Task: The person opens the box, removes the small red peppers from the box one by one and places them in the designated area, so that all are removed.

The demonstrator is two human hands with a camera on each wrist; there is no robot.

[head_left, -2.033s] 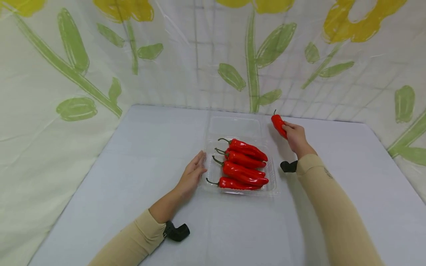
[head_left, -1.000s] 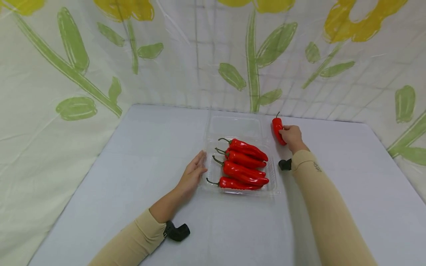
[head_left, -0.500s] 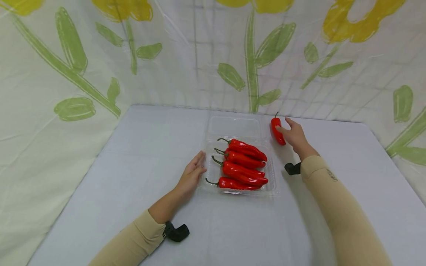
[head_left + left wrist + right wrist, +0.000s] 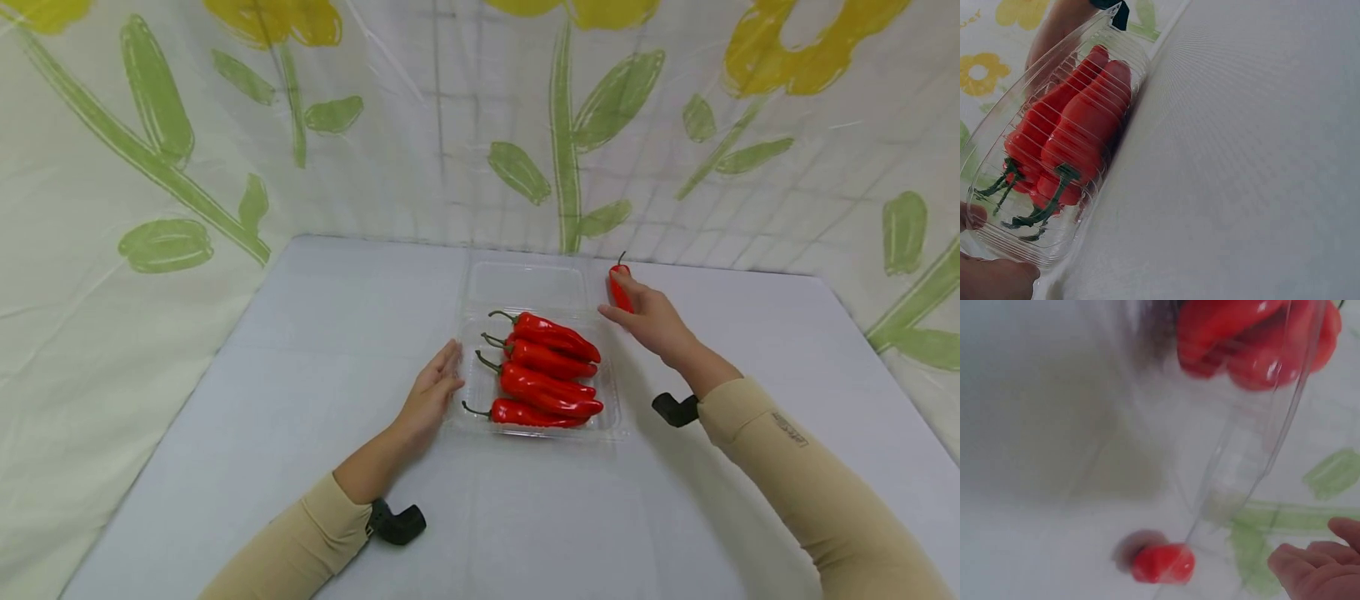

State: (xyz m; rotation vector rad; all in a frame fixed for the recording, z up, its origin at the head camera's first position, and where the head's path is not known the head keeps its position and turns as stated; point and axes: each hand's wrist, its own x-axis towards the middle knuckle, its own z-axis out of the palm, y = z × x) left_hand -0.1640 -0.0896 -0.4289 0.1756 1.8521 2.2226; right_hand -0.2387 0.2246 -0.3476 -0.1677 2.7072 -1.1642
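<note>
I judge one red pepper (image 4: 620, 298) out on the table (image 4: 360, 325), other peppers (image 4: 551, 358) left in the container (image 4: 614, 408); my left hand (image 4: 427, 396) touches its side, straight-fingered, my right hand (image 4: 656, 323) (empty, loose) by the loner

Right hand (image 4: 656, 323) covers near end of lone pepper (image 4: 619, 292)

Lettering (image 4: 790, 429) on the right sleeve (image 4: 825, 492) is too small to read. Picture edges crop that sleeve, the left sleeve (image 4: 292, 537) and the far yellow flowers (image 4: 309, 21). The right wrist view is blurred, its clustered peppers (image 4: 1260, 344) cut off.
</note>
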